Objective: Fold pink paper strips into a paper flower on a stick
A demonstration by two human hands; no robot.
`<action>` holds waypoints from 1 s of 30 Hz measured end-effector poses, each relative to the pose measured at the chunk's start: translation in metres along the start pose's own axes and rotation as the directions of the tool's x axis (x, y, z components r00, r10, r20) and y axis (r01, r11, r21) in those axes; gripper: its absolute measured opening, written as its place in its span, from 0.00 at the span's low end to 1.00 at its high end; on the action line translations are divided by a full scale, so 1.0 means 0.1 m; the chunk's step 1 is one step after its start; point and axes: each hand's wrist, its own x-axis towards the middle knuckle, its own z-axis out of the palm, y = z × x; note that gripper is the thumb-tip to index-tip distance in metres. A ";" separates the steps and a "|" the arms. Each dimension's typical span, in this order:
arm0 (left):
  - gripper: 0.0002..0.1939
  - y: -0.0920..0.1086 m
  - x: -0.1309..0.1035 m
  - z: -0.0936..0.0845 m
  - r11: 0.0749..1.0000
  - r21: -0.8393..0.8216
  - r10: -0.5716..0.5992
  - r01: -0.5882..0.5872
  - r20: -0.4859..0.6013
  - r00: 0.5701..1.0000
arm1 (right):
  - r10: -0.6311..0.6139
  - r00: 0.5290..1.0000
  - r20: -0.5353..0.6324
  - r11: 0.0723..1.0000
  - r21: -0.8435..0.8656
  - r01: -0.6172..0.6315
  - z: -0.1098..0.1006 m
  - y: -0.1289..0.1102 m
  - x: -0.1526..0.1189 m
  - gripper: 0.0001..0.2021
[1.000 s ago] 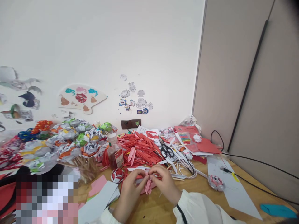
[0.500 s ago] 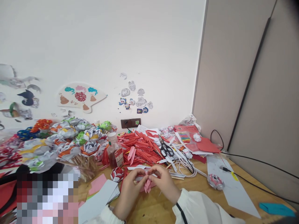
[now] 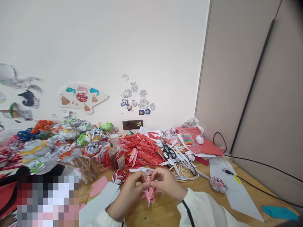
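Paper (image 3: 149, 194), pink and folded, was at six o'clock in the view, thumb and fingers of the left hand (image 3: 131, 190) and the right hand (image 3: 167, 183) clamped on it. Beyond it, red strips (image 3: 144, 148) lay towards twelve o'clock, scissors (image 3: 168, 152) towards one.

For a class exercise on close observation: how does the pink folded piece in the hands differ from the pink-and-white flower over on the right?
The pink folded piece is pinched between the left hand and right hand; the pink-and-white flower lies unheld, partly over a white sheet. The piece looks pink and pointed, while the flower mixes pink with white and is rounded. Both look like folded paper.
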 end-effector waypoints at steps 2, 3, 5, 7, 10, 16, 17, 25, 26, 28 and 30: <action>0.10 -0.06 0.01 0.02 0.997 -0.047 -0.065 0.067 0.036 0.997 | 0.071 0.997 0.023 0.997 -0.021 -0.070 -0.02 0.02 0.01 0.08; 0.11 -0.10 0.01 0.03 0.995 -0.053 -0.086 0.088 0.040 0.996 | 0.091 0.996 0.022 0.995 -0.040 -0.090 -0.03 0.03 0.01 0.08; 0.11 -0.17 0.02 0.05 0.993 -0.050 -0.103 0.105 0.039 0.994 | 0.095 0.995 0.014 0.992 -0.084 -0.093 -0.03 0.05 0.02 0.08; 0.11 -0.21 0.03 0.06 0.993 -0.043 -0.107 0.109 0.034 0.994 | 0.078 0.997 -0.004 0.989 -0.125 -0.078 -0.02 0.07 0.02 0.08; 0.12 -0.23 0.04 0.06 0.990 -0.034 -0.134 0.135 0.027 0.991 | 0.064 0.997 -0.031 0.982 -0.177 -0.068 0.00 0.09 0.02 0.07; 0.10 -0.22 0.06 -0.01 0.980 -0.121 -0.141 0.156 0.124 0.982 | 0.022 0.997 -0.077 0.966 -0.257 -0.041 0.03 0.07 0.00 0.05; 0.10 -0.22 0.06 -0.02 0.979 -0.133 -0.133 0.152 0.147 0.980 | 0.017 0.996 -0.083 0.963 -0.266 -0.039 0.04 0.06 0.00 0.05; 0.07 -0.24 0.08 0.00 0.982 -0.087 -0.159 0.166 0.082 0.984 | -0.052 0.989 -0.142 0.912 -0.410 -0.011 0.06 0.08 0.00 0.05; 0.07 -0.24 0.08 0.01 0.982 -0.087 -0.164 0.170 0.078 0.983 | -0.061 0.987 -0.147 0.907 -0.421 -0.007 0.06 0.09 0.00 0.05; 0.07 -0.25 0.07 0.00 0.977 -0.110 -0.174 0.185 0.101 0.980 | -0.063 0.987 -0.151 0.913 -0.409 -0.005 0.06 0.11 0.01 0.05; 0.07 -0.24 0.07 -0.02 0.967 -0.166 -0.167 0.194 0.162 0.972 | -0.046 0.987 -0.156 0.932 -0.363 -0.014 0.05 0.12 0.02 0.05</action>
